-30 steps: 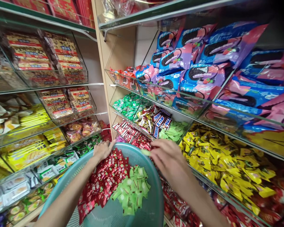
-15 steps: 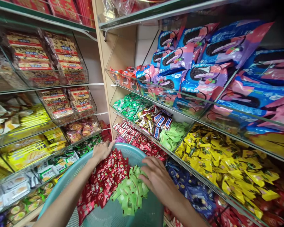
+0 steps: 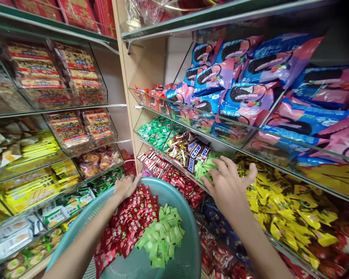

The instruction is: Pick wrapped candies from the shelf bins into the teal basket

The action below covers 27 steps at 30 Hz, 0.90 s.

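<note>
Gripping the basket [image 3: 189, 228] with my left hand [image 3: 125, 187], I spread my right hand [image 3: 226, 185] by likely light, slippery candies [image 3: 203, 169] best scooped from above.

Left forearm [image 3: 85, 236] bared, slanted up and rightward; left wrist [image 3: 116, 198] kept nearly straight; left hand [image 3: 126, 187] turned palm down, back shown, fingers bent forward with tips hidden, thumb [image 3: 137, 179] pointed outward to right; right forearm [image 3: 260, 244] bared, slanted up and leftward; right hand [image 3: 227, 186] held well apart from left, back shown, fingers spread and loosely bent, little finger [image 3: 251, 175] splayed far to right, thumb set apart at left
</note>
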### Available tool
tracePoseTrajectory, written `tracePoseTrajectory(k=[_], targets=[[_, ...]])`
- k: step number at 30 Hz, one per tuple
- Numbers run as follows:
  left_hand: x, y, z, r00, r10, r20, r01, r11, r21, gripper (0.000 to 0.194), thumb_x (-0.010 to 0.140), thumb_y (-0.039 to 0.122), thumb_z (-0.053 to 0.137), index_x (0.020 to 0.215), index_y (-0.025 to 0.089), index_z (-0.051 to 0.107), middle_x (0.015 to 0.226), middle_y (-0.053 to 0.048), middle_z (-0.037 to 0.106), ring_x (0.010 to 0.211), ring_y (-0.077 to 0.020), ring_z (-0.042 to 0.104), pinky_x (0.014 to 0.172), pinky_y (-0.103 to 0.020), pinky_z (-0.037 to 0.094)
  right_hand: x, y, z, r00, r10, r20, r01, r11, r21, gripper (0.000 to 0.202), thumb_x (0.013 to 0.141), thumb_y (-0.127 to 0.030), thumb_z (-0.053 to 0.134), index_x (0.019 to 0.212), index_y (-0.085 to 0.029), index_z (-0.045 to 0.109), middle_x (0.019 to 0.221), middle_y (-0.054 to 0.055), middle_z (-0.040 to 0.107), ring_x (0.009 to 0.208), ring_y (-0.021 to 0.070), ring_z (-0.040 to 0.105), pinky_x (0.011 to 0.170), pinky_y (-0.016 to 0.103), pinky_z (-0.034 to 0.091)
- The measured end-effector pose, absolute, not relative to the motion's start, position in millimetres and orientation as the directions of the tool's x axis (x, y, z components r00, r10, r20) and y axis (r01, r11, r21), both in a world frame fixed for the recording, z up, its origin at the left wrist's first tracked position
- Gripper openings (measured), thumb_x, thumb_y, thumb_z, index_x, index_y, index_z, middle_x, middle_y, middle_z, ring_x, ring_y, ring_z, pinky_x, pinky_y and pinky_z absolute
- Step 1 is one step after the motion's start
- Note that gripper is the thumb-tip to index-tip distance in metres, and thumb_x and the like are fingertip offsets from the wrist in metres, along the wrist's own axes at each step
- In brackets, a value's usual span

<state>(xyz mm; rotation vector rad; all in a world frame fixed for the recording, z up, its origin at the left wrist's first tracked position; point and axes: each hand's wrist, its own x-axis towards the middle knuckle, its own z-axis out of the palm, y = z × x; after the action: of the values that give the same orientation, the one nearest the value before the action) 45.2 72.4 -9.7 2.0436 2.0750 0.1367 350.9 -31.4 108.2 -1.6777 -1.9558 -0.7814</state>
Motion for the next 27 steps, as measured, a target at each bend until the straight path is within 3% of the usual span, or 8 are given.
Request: tracePoseTrajectory(k=[9,14,18,23,27], targets=[[45.5,71.3,-8.0,-0.008,0.997,-0.081,0.977,0.025,0.213,0.077,0.073,0.07,0.005,0.09,0.019,0.06,0.1,-0.014,0.066,0.099,-0.0281,0.057,0.087,-0.043,0.035,347.1,-29.2,105.1,-0.139,0.771,0.621,0.979,0.012,0.203,0.027,0.081,-0.024,0.046,0.061,-0.018,0.063,0.103,0.008,0.06,0.109,0.0273,0.038,0.095,0.061,0.003],[44.8,71.0,-8.6,-0.004,0.997,-0.072,0.976,0.02,0.217,0.078,0.073,0.07,0.003,0.088,0.019,0.06,0.099,-0.015,0.066,0.098,-0.0282,0.057,0.087,-0.044,0.035,348.2,-27.9,107.8,-0.102,0.742,0.663,0.993,0.038,0.111,0.025,0.081,-0.017,0.045,0.06,-0.017,0.06,0.099,0.005,0.062,0.106,0.0241,0.045,0.096,0.058,0.008],[44.7,71.1,-9.2,-0.006,0.997,-0.078,0.975,0.023,0.22,0.079,0.072,0.071,0.003,0.09,0.019,0.06,0.101,-0.015,0.065,0.1,-0.0284,0.056,0.087,-0.044,0.035,345.7,-41.0,124.6,-0.089,0.704,0.704,0.991,0.133,-0.008,0.021,0.083,-0.022,0.046,0.066,-0.018,0.058,0.099,0.004,0.062,0.105,0.023,0.047,0.098,0.054,0.013],[45.8,70.3,-8.2,-0.011,0.997,-0.079,0.975,0.028,0.219,0.078,0.073,0.071,0.004,0.09,0.019,0.06,0.101,-0.015,0.065,0.1,-0.0289,0.056,0.087,-0.044,0.034,325.3,-62.9,127.9,-0.235,0.714,0.66,0.898,0.419,-0.133,0.016,0.084,-0.023,0.045,0.074,-0.02,0.058,0.109,0.005,0.057,0.11,0.0209,0.043,0.094,0.041,0.03],[46.7,68.9,-5.7,-0.008,0.997,-0.076,0.973,0.026,0.23,0.077,0.073,0.07,0.004,0.089,0.019,0.06,0.1,-0.015,0.065,0.097,-0.0288,0.057,0.086,-0.045,0.035,299.8,-68.3,92.5,-0.331,0.781,0.53,0.86,0.481,-0.172,0.018,0.084,-0.016,0.043,0.073,-0.019,0.057,0.109,0.004,0.057,0.111,0.0179,0.043,0.099,0.042,0.026]])
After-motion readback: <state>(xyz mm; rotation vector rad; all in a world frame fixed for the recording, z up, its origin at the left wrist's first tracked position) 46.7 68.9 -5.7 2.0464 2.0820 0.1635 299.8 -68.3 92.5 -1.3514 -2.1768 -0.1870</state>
